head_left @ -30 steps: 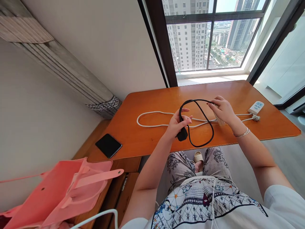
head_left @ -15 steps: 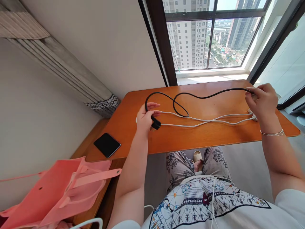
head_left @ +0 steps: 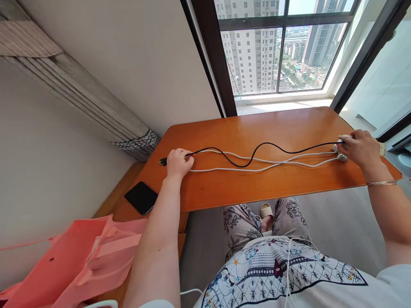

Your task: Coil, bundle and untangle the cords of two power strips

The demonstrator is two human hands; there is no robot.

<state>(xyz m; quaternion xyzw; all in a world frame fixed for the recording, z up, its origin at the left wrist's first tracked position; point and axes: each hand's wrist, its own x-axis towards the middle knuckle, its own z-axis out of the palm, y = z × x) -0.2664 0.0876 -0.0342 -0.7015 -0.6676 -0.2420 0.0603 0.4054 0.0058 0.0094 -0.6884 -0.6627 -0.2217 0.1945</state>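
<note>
A black cable (head_left: pixel 268 144) runs in gentle waves across the wooden table between my two hands. My left hand (head_left: pixel 179 162) is closed on it near its left end, and a black plug (head_left: pixel 163 162) sticks out past the fingers. My right hand (head_left: pixel 361 147) pinches the other end of the cable near the table's right side. Two white cables (head_left: pixel 224 170) lie beneath and beside the black one. Their plugs (head_left: pixel 342 158) rest by my right hand, and their left ends are hidden by my left hand.
On the table (head_left: pixel 244 188) a dark phone (head_left: pixel 141 197) lies at the left, near my left forearm. A pink bag (head_left: pixel 73 252) sits at the lower left. Beyond the table's far edge is a window (head_left: pixel 257 60); a gathered curtain (head_left: pixel 96 94) hangs at the left.
My left hand has moved left and the looped black cable has been drawn out nearly straight, down over the white cables. My right hand has shifted slightly right and lower.
</note>
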